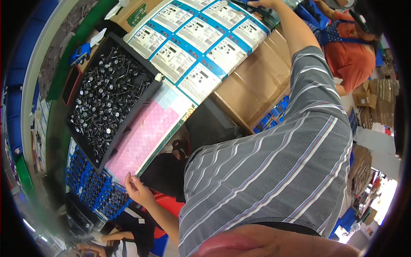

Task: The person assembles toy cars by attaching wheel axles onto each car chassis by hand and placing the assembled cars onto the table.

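My left hand [140, 193] is at the near left end of the bench, beside a sheet of pink bubble wrap [143, 128]. Its fingers are loosely bent and apart, with nothing visible in them. My right hand [264, 3] reaches to the far end and is partly cut off by the upper rim. Its fingers close at a small dark piece that I cannot make out. Between the hands stands a black tray [147, 92] full of small black round pieces with silver pins [109, 92]. A printed blue-and-white sheet [201, 38] covers the bench beyond it.
Rows of blue plastic parts [92, 184] lie by the tray's near end. An open cardboard box [257, 75] stands to the right, with blue parts [274, 113] below it. A blue toy piece [81, 53] sits behind the tray. A co-worker in orange [353, 55] is at the upper right.
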`<state>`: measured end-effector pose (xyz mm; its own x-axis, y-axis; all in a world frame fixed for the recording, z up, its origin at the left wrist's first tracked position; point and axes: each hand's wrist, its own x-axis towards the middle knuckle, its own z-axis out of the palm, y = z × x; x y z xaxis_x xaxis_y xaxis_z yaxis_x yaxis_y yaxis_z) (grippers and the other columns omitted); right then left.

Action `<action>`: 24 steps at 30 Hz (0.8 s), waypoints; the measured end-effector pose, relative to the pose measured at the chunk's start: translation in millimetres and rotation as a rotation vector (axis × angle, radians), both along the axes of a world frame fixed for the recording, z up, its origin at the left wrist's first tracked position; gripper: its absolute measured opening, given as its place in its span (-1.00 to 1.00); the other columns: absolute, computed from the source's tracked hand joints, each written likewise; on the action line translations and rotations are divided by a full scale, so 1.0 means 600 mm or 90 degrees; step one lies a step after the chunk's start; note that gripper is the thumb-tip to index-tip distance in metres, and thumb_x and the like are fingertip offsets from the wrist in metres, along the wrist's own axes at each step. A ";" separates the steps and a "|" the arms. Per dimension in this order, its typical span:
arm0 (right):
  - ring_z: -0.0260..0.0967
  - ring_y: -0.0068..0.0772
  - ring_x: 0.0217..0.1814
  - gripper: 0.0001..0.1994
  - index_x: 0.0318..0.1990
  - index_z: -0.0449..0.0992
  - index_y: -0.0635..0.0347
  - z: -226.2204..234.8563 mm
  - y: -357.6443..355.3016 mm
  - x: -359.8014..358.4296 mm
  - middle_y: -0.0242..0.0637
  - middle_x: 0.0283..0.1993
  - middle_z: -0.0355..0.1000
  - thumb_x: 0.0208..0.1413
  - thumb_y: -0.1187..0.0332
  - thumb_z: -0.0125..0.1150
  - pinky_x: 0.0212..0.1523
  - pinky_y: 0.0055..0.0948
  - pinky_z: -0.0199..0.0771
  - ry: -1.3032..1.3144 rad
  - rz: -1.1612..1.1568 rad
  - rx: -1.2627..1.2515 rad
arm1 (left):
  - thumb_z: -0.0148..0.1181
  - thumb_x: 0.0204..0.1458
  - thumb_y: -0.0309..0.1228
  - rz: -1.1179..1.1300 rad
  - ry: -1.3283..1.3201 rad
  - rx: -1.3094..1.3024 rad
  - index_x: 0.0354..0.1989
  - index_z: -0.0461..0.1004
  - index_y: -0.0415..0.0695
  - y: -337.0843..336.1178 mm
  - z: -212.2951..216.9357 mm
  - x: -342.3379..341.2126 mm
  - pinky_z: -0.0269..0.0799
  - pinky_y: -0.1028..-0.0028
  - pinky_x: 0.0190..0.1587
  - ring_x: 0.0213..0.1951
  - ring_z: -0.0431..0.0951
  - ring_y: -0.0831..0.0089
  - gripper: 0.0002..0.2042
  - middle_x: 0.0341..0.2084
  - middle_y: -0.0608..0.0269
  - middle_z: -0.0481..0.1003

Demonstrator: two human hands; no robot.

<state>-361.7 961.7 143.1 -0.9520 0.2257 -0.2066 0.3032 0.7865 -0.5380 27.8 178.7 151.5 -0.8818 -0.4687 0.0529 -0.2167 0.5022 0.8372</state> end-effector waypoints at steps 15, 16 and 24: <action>0.22 0.21 0.15 -0.41 -0.02 0.62 0.08 -0.004 -0.273 0.136 0.11 0.05 0.32 -0.31 0.07 0.44 0.15 0.04 0.33 0.264 0.078 0.185 | 0.09 0.26 -0.45 -0.059 0.002 0.024 0.08 0.45 -0.30 0.058 -0.015 -0.031 0.33 0.64 -0.30 -0.32 0.43 0.61 -0.73 -0.30 0.27 0.49; 0.22 0.21 0.15 -0.41 -0.02 0.62 0.08 -0.007 -0.272 0.141 0.11 0.05 0.32 -0.31 0.07 0.44 0.15 0.04 0.33 0.264 0.076 0.188 | 0.10 0.26 -0.45 -0.076 0.004 0.043 0.08 0.45 -0.30 0.063 -0.016 -0.037 0.33 0.64 -0.30 -0.32 0.44 0.61 -0.73 -0.30 0.28 0.49; 0.48 -0.08 -0.12 -0.48 -0.07 0.59 0.28 -0.015 -0.399 0.244 -0.03 -0.14 0.50 -0.12 0.06 0.42 -0.03 -0.25 0.49 0.326 0.049 0.064 | 0.15 0.23 -0.44 -0.254 -0.027 0.292 0.07 0.45 -0.27 0.171 -0.032 -0.079 0.34 0.68 -0.29 -0.31 0.45 0.66 -0.72 -0.27 0.29 0.53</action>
<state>-215.2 722.2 134.0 -0.9397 0.1466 0.3090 -0.0391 0.8515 -0.5229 -19.3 281.5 132.5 -0.9908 -0.0690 -0.1160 -0.1249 0.1418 0.9820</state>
